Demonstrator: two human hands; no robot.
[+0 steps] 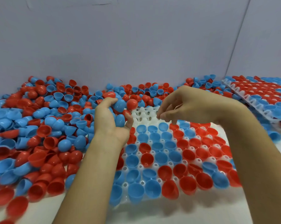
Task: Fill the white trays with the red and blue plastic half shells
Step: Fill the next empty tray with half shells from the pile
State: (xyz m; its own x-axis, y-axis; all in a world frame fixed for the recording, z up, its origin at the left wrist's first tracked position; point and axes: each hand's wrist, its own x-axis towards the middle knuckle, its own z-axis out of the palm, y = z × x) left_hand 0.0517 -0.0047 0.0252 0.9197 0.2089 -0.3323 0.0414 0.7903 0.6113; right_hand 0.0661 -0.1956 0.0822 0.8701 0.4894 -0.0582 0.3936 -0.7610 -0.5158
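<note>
A white tray (145, 114) lies in front of me, most of its cups holding red and blue half shells; its far rows stand bare. My left hand (110, 120) grips a handful of shells at the tray's far left corner, a blue shell (120, 120) between palm and fingers and another blue shell (118, 103) at the fingertips. My right hand (181, 104) hovers over the tray's far rows with fingers curled downward; whether it holds a shell I cannot tell. A big loose pile of red and blue shells (39, 126) covers the table to the left.
A second white tray (243, 96), filled with red and blue shells, lies at the far right. More loose shells (152, 91) line the back along the grey wall (136, 38). White table surface (185, 214) shows at the front.
</note>
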